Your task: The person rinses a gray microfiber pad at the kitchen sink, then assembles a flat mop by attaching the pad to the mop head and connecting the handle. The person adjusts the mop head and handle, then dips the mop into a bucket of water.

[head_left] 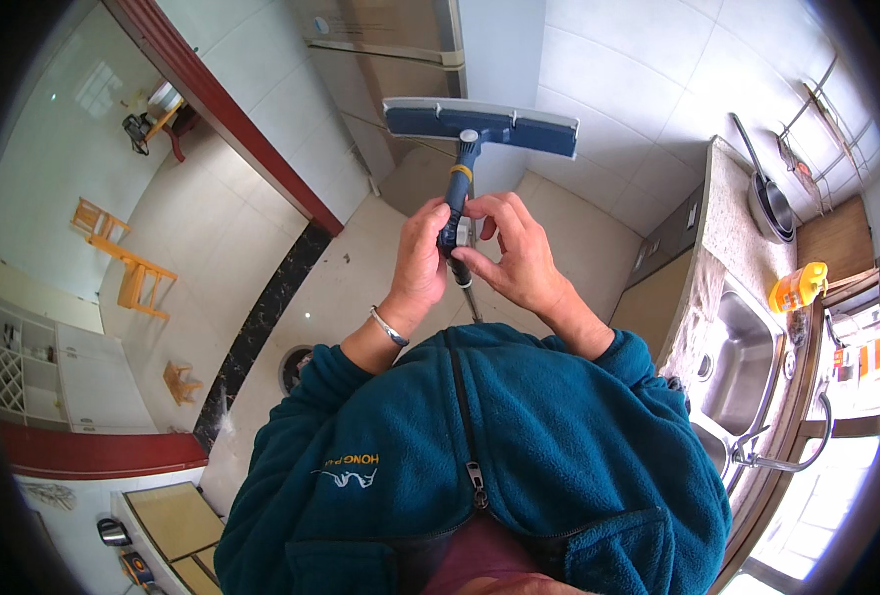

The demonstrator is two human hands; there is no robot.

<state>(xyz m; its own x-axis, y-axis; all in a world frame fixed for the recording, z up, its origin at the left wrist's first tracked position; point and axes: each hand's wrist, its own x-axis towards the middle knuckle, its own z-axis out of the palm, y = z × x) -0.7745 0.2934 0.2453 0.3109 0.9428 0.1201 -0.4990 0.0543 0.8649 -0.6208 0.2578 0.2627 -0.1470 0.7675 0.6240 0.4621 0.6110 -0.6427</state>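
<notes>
A blue squeegee (469, 164) is held up in front of me, its wide head (519, 133) raised and crosswise at the top. A yellow ring circles its neck, and a thin pole runs down from the handle toward my jacket. My left hand (423, 253), with a silver bangle at the wrist, closes round the dark joint of the handle from the left. From the right, my right hand (519, 256) curls its thumb and fingers about a grey part of the same joint. The pole's lower end is hidden behind my jacket.
A fridge (400, 74) stands ahead beyond the squeegee. On the right, a counter (714, 213) bears a pan (769, 208), a yellow bottle (799, 288) and a steel sink (737, 367). A red-framed doorway (232, 109) opens left toward wooden stools (142, 283).
</notes>
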